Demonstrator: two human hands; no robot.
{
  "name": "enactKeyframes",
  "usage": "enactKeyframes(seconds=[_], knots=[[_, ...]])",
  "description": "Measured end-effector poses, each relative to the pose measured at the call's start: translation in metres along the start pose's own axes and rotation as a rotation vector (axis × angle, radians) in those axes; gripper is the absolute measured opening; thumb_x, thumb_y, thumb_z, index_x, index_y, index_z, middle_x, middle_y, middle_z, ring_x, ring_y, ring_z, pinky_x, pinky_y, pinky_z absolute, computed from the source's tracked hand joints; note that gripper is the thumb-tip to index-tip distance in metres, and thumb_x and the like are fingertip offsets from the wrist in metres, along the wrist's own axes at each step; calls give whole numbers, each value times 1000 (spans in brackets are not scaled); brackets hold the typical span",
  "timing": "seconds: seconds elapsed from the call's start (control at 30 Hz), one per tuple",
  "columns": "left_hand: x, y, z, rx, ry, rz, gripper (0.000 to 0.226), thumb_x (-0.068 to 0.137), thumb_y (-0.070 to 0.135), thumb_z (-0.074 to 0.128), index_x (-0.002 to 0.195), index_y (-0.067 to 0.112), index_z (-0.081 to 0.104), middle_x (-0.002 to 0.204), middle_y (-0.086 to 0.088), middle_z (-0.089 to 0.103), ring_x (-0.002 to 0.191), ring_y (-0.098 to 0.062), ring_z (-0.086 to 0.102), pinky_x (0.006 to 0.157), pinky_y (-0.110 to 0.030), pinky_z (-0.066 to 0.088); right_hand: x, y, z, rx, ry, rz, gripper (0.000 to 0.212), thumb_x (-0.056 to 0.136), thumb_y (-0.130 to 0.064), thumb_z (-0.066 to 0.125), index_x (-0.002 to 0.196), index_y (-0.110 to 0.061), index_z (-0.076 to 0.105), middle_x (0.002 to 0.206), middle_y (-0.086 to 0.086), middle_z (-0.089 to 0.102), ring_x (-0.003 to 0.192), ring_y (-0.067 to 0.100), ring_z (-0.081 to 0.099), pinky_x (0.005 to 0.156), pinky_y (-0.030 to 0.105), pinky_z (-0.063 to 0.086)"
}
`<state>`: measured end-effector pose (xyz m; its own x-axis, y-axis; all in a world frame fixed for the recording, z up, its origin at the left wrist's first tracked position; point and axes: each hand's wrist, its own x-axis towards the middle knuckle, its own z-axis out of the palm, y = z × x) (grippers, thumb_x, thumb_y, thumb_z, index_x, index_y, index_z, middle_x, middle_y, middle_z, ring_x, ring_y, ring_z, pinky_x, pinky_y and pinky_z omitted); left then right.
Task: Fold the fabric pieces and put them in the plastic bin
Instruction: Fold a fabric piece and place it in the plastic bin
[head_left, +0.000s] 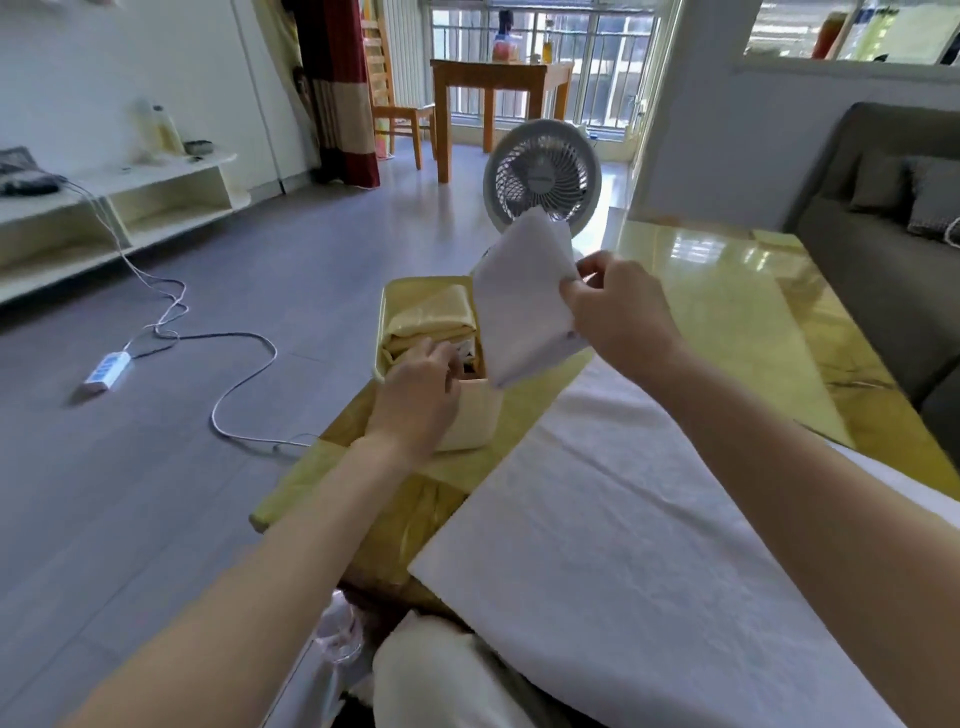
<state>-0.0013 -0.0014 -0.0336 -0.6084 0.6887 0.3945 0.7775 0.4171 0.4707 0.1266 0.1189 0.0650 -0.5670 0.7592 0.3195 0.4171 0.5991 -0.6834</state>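
Right hand (618, 312): raised above the worktop (727, 322), thumb and fingers pinching the folded white fabric piece (519, 306) by its right edge. The piece is off the surface, tilted, and its lower corner hangs over the right side of the plastic bin (470, 421). It is not in the bin yet.

Left hand (421, 382): below and left of my right hand, over the near end of the bin, fingers bent down into the opening. The tips are partly hidden among the contents, so I can't tell whether it's gripping anything or just pressing.

Bin: pale yellow, standing at the left edge of the worktop, directly under my left hand. Folded yellow satin fabric (431, 317) is already inside, filling the far part just beyond my left fingers. Something darker shows in the gap next to my fingertips, too small to identify.

White cloth (649, 545): spread flat on the worktop under my right forearm, running back toward me, with crease lines visible.

Fan (543, 176): white, on the floor beyond the bin, just behind the top of the raised piece.

Power strip (106, 370): on the floor, well to the left of my left hand, with its cable looping toward the worktop.

Sofa (883, 218): far right, beyond my right hand.
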Motion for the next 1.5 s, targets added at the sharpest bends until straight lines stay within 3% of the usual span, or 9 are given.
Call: enactKeyframes(seconds=[0.27, 0.4, 0.5, 0.63, 0.7, 0.9, 1.1, 1.27, 1.5], knots=[[53, -65, -14, 263, -156, -231, 46, 90, 19, 45, 136, 19, 42, 131, -10, 43, 121, -29, 38, 98, -39, 36, 73, -44, 62, 272, -57, -42, 8, 92, -18, 46, 94, -16, 53, 63, -9, 53, 58, 7, 52, 59, 25, 43], [60, -77, -12, 260, -190, -205, 32, 91, 21, 45, 118, 25, 62, 133, -6, 42, 124, -25, 35, 102, -38, 35, 104, -45, 111, 386, -111, 56, 16, 92, -18, 45, 79, -17, 55, 42, -10, 54, 62, 16, 55, 71, 35, 47], [57, -79, -10, 217, -183, -190, 29, 91, 20, 44, 107, 21, 68, 135, -5, 41, 124, -25, 35, 101, -38, 33, 114, -24, 139, 260, -197, 120, 26, 92, -20, 43, 68, -19, 53, 76, 9, 66, 81, 30, 61, 76, 38, 49], [53, -81, -8, 144, -93, -210, 23, 89, 14, 45, 106, 10, 60, 123, -8, 47, 114, -27, 40, 94, -34, 32, 107, 10, 160, -66, -363, 239, 31, 96, -23, 41, 110, -2, 59, 97, 15, 61, 85, 27, 55, 71, 30, 39], [51, -80, -7, 105, -41, -220, 19, 88, 12, 47, 106, 9, 54, 116, -9, 48, 110, -26, 42, 90, -31, 31, 105, 15, 161, -113, -372, 253, 28, 97, -22, 42, 109, -3, 58, 101, 14, 60, 84, 26, 52, 69, 31, 38], [49, -79, -6, 58, -30, -225, 35, 89, 11, 47, 124, 11, 46, 124, -7, 49, 115, -24, 42, 95, -32, 33, 96, 9, 154, -263, -267, -82, 47, 93, -11, 51, 137, -5, 36, 140, 16, 36, 121, 33, 46, 97, 38, 40], [48, -76, -7, 97, -61, -230, 44, 90, 13, 45, 134, 13, 41, 131, -8, 46, 121, -26, 40, 99, -35, 32, 74, 12, 154, -353, -492, -279, 34, 98, -21, 42, 129, -11, 51, 127, 10, 54, 113, 29, 53, 94, 40, 45], [45, -74, -10, 109, -55, -224, 41, 91, 14, 45, 132, 13, 43, 133, -6, 47, 122, -24, 40, 99, -34, 33, 78, 15, 152, -370, -352, -249, 33, 94, -2, 38, 116, -13, 60, 115, 11, 61, 98, 28, 58, 78, 32, 48], [45, -74, -9, 132, -55, -227, 34, 95, 15, 42, 128, 11, 46, 130, -7, 47, 121, -25, 40, 98, -34, 33, 70, 22, 148, -355, -362, -351, 32, 97, -10, 36, 116, -19, 60, 110, 7, 63, 93, 26, 58, 73, 31, 45]])
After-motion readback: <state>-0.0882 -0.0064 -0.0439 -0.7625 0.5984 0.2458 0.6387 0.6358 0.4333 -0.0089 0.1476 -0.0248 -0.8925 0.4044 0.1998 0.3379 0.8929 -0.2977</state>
